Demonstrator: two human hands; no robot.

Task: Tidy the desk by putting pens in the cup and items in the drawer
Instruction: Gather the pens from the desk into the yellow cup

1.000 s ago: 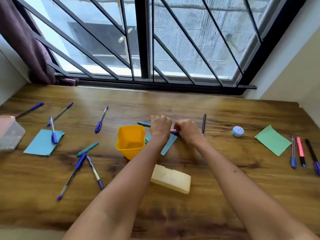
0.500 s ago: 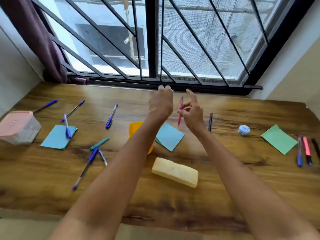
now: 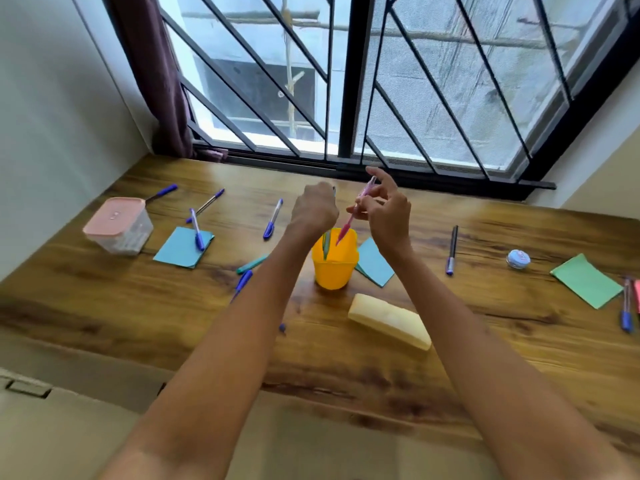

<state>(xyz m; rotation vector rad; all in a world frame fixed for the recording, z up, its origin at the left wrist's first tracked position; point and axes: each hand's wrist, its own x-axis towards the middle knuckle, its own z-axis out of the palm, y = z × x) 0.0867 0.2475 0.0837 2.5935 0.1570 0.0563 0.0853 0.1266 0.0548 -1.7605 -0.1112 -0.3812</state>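
A yellow cup (image 3: 334, 271) stands mid-desk. My left hand (image 3: 314, 209) hovers above its left rim and grips a teal pen (image 3: 326, 244) whose lower end points down inside the cup. My right hand (image 3: 386, 213) is just right of it and pinches a pink pen (image 3: 348, 225), tilted, its tip inside the cup's mouth. Several blue pens lie loose to the left, one of them (image 3: 272, 219) behind the cup, another (image 3: 196, 229) on a blue note.
A pink-lidded clear box (image 3: 117, 225) sits far left. Blue notes (image 3: 181, 248) (image 3: 374, 263), a green note (image 3: 585, 280), a cream case (image 3: 389, 321), a dark pen (image 3: 452, 249), a small round tin (image 3: 517, 258), a teal pen (image 3: 251, 264) and pens at the right edge (image 3: 626, 308) lie about.
Both hands rose from the desk with a pen each and moved over the cup; the pens' tips now dip into it. The view has shifted upward and right.
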